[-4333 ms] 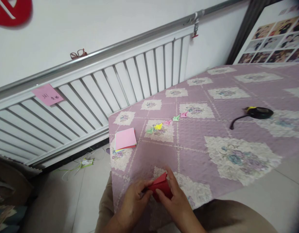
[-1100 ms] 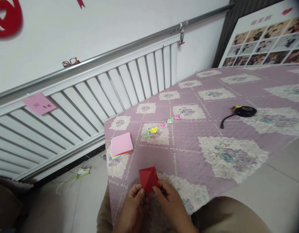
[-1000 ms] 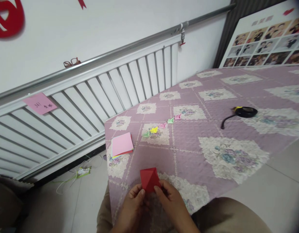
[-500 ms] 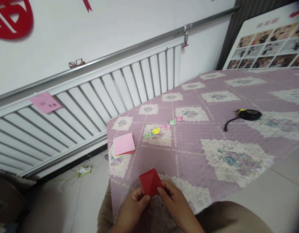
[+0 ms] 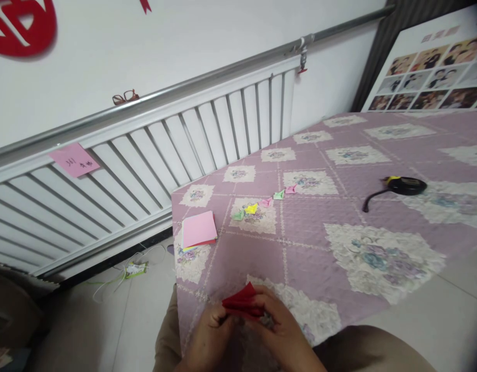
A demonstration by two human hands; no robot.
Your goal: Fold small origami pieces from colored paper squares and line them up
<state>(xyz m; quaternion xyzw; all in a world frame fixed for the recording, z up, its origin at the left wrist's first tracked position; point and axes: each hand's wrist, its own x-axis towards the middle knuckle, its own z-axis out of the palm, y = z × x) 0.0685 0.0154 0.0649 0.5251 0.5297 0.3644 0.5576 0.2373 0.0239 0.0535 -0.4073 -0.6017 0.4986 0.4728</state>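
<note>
A folded piece of red paper [image 5: 244, 302] is held between both hands near the front edge of the table, its layers seen nearly edge-on. My left hand [image 5: 213, 328] pinches its left end, and my right hand [image 5: 275, 323] has its fingers around the right side. Beyond the hands, several small folded paper shapes in green, yellow [image 5: 251, 208] and pink [image 5: 290, 189] lie in a slanting row on the cloth. To their left rests a stack of coloured square sheets [image 5: 199, 230], pink on top.
A black tape measure [image 5: 406, 186] with a strap lies on the flowered tablecloth [image 5: 254, 253] at the right. Behind the table runs a white radiator [image 5: 222, 129] with glasses [image 5: 125, 97] on its pipe. A photo board [image 5: 435, 67] stands at the far right.
The red paper has tilted from showing its broad face to nearly edge-on, with its layers bent. The right fingers have moved up around its side. The view has shifted slightly.
</note>
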